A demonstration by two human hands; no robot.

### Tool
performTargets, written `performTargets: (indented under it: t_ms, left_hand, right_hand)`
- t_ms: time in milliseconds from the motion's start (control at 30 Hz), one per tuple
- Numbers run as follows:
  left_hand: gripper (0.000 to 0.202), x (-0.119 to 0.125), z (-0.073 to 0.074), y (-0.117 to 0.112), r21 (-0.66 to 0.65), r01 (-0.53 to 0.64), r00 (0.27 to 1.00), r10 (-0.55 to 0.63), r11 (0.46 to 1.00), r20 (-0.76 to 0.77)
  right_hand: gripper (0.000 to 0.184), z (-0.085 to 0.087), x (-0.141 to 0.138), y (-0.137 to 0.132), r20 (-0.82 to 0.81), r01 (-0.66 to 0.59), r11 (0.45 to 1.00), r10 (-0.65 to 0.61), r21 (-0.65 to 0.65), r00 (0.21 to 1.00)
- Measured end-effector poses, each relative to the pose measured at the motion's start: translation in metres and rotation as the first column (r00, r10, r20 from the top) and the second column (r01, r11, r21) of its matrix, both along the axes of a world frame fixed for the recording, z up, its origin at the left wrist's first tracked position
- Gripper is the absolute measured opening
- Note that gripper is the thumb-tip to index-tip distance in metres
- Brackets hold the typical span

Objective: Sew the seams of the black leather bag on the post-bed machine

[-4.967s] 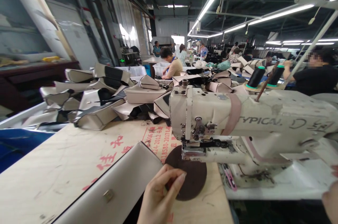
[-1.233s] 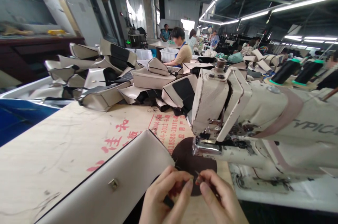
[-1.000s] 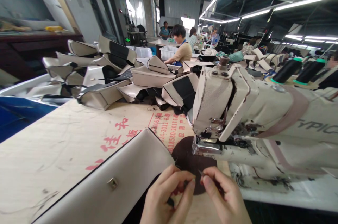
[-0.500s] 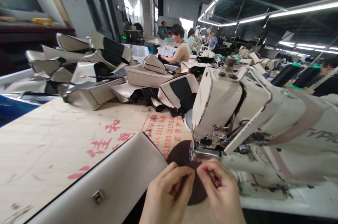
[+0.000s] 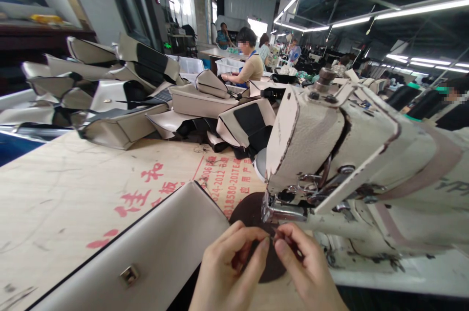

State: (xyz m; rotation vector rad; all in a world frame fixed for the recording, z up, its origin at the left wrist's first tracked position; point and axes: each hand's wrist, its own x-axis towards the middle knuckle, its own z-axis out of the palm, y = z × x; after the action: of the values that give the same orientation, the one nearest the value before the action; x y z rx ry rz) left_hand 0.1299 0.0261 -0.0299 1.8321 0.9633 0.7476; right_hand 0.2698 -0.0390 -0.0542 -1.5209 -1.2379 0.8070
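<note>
My left hand [image 5: 229, 272] and my right hand [image 5: 306, 272] meet just below the needle end of a cream sewing machine [image 5: 348, 154]. Both pinch with thumb and forefinger; fingertips almost touch. A thin dark thing shows between them, too small to name. Under the hands lies a dark brown round piece [image 5: 256, 233] on the table. A beige bag panel [image 5: 154, 257] with a small metal clasp lies to the left of my left hand.
A pile of beige and black bag pieces [image 5: 146, 91] lies across the far side of the wooden table [image 5: 66, 188]. Black thread cones [image 5: 399, 98] stand behind the machine. Other people sit at work in the background [image 5: 249, 59]. A blue surface [image 5: 14, 147] is at the left.
Five seconds ago only my left hand was by the brown piece; now both hands pinch together below the machine head. My view has moved closer to the machine.
</note>
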Motion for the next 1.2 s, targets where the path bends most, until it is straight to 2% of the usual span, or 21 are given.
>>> performTargets:
  t_ms: [233, 333, 433, 533, 600, 700, 800, 933, 1100, 1200]
  left_hand:
    - [0.02, 0.004, 0.0, -0.001, 0.068, -0.006, 0.999, 0.008, 0.998, -0.039]
    - [0.02, 0.005, -0.002, -0.001, 0.077, 0.006, 0.999, -0.003, 0.997, -0.038]
    - [0.02, 0.005, -0.002, -0.002, 0.066, 0.024, 0.999, -0.021, 0.998, -0.048]
    - [0.019, 0.006, -0.004, -0.001, 0.068, 0.046, 0.997, -0.042, 0.997, -0.057]
    - [0.018, 0.008, -0.006, 0.002, 0.081, 0.042, 0.998, -0.037, 0.996, -0.06]
    - [0.018, 0.015, -0.01, 0.01, 0.101, -0.014, 0.998, 0.019, 0.995, -0.052]
    - [0.015, 0.025, -0.014, 0.021, 0.155, -0.091, 0.994, 0.099, 0.984, -0.041]
    - [0.012, 0.035, -0.019, 0.032, 0.229, -0.146, 0.988, 0.154, 0.963, -0.017]
    - [0.011, 0.039, -0.024, 0.034, 0.276, -0.185, 0.982, 0.188, 0.943, 0.017]
    - [0.012, 0.041, -0.025, 0.034, 0.304, -0.174, 0.984, 0.177, 0.937, 0.018]
  right_hand:
    - [0.034, -0.007, 0.006, -0.001, 0.085, 0.044, 0.999, -0.046, 0.021, 0.995]
    - [0.033, -0.012, 0.012, -0.005, 0.003, 0.084, 0.996, -0.084, 0.012, 0.996]
    - [0.035, -0.01, 0.014, -0.005, -0.072, 0.089, 0.993, -0.083, 0.073, 0.994]
    - [0.024, -0.005, 0.011, 0.001, 0.064, 0.063, 0.98, -0.077, 0.191, 0.995]
    - [0.013, -0.004, 0.009, 0.007, 0.197, 0.074, 0.963, -0.129, 0.261, 0.972]
    - [0.01, -0.009, 0.009, 0.015, 0.299, 0.115, 0.937, -0.219, 0.329, 0.929]
    - [0.009, -0.015, 0.016, 0.021, 0.363, 0.218, 0.894, -0.368, 0.391, 0.856]
    - [0.014, -0.021, 0.028, 0.026, 0.492, 0.274, 0.814, -0.54, 0.513, 0.683]
    - [0.026, -0.027, 0.037, 0.03, 0.628, 0.267, 0.757, -0.648, 0.597, 0.431]
    - [0.029, -0.028, 0.039, 0.032, 0.662, 0.255, 0.748, -0.662, 0.613, 0.35]
